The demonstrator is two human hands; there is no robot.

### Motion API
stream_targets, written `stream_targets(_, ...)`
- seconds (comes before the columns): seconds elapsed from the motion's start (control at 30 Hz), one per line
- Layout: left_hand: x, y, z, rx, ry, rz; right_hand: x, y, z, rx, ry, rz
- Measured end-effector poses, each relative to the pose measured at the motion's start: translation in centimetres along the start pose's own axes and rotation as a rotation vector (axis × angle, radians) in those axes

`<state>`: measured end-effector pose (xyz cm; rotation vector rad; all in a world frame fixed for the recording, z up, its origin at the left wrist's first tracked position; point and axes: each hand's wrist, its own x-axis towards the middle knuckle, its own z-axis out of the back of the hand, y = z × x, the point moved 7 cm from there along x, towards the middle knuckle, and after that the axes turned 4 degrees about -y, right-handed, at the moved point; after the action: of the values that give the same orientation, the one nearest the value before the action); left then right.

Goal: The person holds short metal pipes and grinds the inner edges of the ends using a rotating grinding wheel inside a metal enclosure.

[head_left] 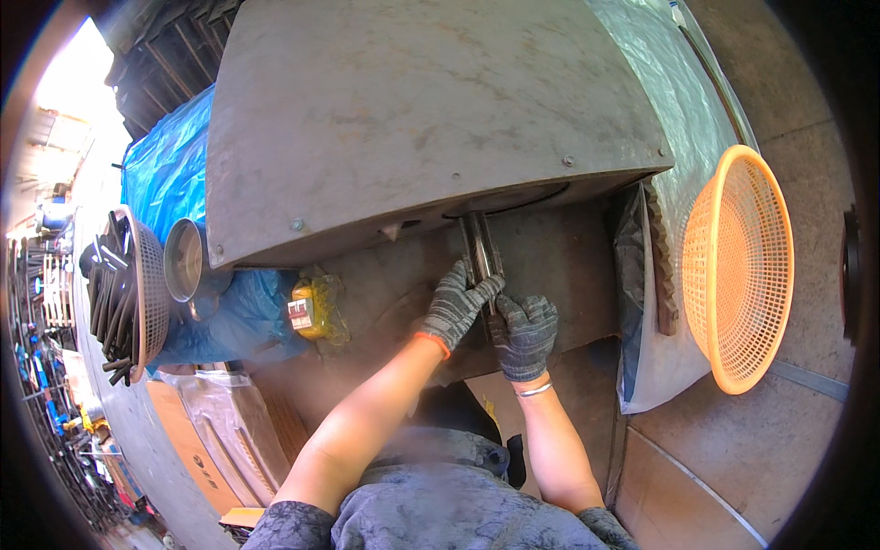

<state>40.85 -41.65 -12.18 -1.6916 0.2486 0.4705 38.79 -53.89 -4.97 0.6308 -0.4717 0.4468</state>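
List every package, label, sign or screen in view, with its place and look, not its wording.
Small yellow package: on the grey machine bed left of the gloved left hand, wrapped in clear plastic, with a red and white label on its front.
Cardboard carton: lower left on the floor, flat, brown, with dark print.
No signs or screens show.

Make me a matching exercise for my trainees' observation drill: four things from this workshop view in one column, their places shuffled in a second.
Things:
1. orange mesh basket
2. metal bar
3. pale basket of dark rods
4. blue tarp

Places:
a. left, behind the round tin
b. far right, on the floor
c. far left
d. centre, under the grey cover, held by both gloved hands

Pairs: 1-b, 2-d, 3-c, 4-a
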Motion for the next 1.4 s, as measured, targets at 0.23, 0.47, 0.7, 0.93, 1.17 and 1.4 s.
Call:
stream_targets(0.23,0.2,0.5,0.0,-0.028,0.02,-0.014,0.1,0.1,-0.1,-0.002,0.027,0.002)
stream_targets(0.47,0.1,0.1,0.0,-0.005,0.022,-0.028,0.0,0.2,-0.4,-0.068,0.063,0.047)
stream_targets(0.7,0.0,0.1,0.0,-0.064,0.033,-0.013,0.5,0.0,0.6,0.018,-0.013,-0.06)
stream_targets(0.93,-0.2,-0.3,-0.2,-0.091,0.029,0.003,0.0,0.5,0.2,-0.02,-0.045,0.039)
stream_targets(1.17,0.2,0.5,0.1,-0.062,0.031,-0.015,0.3,0.5,0.3,0.0,-0.045,0.023)
stream_targets(1.4,-0.1,-0.1,-0.2,-0.058,0.027,-0.006,-0.5,0.0,0.1,-0.005,-0.06,0.011)
